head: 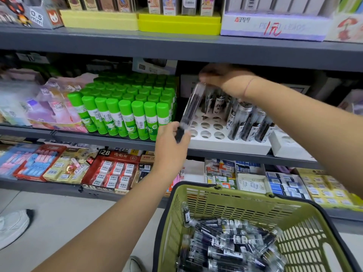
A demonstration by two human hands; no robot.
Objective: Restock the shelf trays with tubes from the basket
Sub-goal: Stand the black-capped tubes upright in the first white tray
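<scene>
We find the tray at the front edge of the middle shelf, glue sticks left of it, standing tubes in its right holes, loose tubes in the basket below.

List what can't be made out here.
Head view:
- Right hand: motion-blurred, grip on the tube unclear.
- Tray: back holes hidden by standing tubes and the right forearm.
- Basket: cut off by the bottom edge.
- Labels on the basket tubes: too blurred to read.

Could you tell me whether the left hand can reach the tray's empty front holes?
Probably yes: the left hand, holding a tube, is beside the white tray's front-left corner, its empty holes lie uncovered, and the right hand is higher, over the back rows.
</scene>
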